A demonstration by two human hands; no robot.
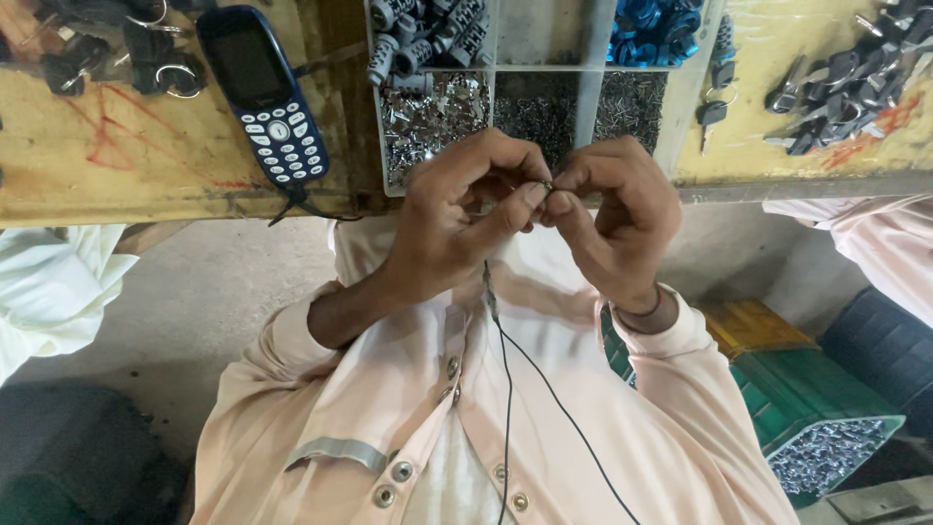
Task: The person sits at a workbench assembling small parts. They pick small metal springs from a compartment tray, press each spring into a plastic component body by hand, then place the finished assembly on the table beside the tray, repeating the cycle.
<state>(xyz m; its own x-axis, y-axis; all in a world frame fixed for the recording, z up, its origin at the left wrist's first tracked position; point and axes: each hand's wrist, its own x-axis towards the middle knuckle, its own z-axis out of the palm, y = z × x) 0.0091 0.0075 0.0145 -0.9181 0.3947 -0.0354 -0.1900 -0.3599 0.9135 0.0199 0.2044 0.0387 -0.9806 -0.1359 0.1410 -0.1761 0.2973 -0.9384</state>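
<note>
My left hand [452, 219] and my right hand [622, 219] are raised together in front of my chest, just below the bench edge. Their thumbs and forefingers meet on a small metal part [547, 185], pinched from both sides. A thin black wire [505, 369] hangs from under my left hand and runs down over my pale pink shirt. What exactly joins the wire to the part is hidden by my fingers.
A compartment tray [491, 83] on the yellow bench [117, 175] holds grey cylinders, blue pieces and small metal bits. A dark blue keypad phone [267, 97] lies left, black keys [836, 92] right. A green crate [826, 437] of metal parts stands lower right; another person's sleeve [875, 238] is nearby.
</note>
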